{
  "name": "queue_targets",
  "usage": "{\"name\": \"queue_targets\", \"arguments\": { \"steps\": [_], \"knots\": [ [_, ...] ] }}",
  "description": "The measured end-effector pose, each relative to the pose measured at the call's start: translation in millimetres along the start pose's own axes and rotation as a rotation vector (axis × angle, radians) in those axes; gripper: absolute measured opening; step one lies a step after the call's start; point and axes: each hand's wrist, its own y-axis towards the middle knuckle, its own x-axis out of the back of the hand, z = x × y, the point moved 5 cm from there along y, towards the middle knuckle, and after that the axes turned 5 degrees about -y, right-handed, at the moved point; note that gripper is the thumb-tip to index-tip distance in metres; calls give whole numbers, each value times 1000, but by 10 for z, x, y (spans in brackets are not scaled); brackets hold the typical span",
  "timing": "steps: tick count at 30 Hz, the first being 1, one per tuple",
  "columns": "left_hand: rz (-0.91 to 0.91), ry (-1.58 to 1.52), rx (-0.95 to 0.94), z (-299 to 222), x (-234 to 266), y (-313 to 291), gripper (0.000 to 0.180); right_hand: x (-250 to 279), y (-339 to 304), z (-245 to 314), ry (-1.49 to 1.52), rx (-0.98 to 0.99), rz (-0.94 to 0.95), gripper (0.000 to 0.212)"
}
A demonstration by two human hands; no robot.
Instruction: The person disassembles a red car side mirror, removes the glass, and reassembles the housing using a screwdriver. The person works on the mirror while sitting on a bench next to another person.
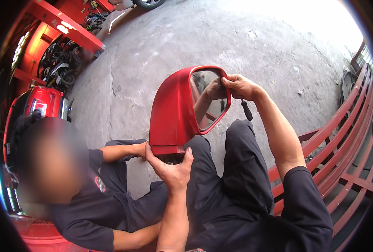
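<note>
A red car side mirror (169, 111) is held up over my lap, its glass (205, 98) facing right and reflecting a hand and forearm. My left hand (173, 170) grips the narrow base from below, thumb on one side and fingers on the other. At the upper right rim, my right hand (240, 86) pinches the housing edge between thumb and fingers. A black-handled screwdriver (247, 111) hangs handle-down beneath that hand, apparently kept in its curled fingers. The underside of the base is dark and mostly covered by my left hand.
A co-worker (106, 201) in dark clothes sits close at my left; one forearm (121, 152) reaches toward the mirror's base. Red slatted metal (337, 147) runs along my right. Concrete floor (144, 42) spreads ahead. A red vehicle (44, 101) and piled parts (62, 63) stand at far left.
</note>
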Motion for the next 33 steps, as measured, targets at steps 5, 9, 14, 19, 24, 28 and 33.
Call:
{"name": "queue_targets", "arguments": {
  "steps": [5,9,14,19,24,28,33],
  "knots": [
    [58,-52,123,49,-34,-38,99,104,-166,-299,-26,-33,-96,46],
    [179,-128,295,343,-179,-123,108,217,-765,-260,-200,-137,-230,48],
    [354,-181,503,448,-137,-247,112,105,-1332,-428,-264,-176,-367,42],
    [513,327,103,367,-112,-292,119,-276,-1915,-125,-386,-342,-567,45],
    [677,331,178,373,-121,-390,123,-446,-2288,24,-368,-341,-700,46],
    [865,205,523,342,-85,-362,122,-304,-2385,2,-373,-214,-728,44],
    [1085,338,587,286,-57,-363,122,-257,-2328,-215,-380,-450,-603,47]
  ]
}}
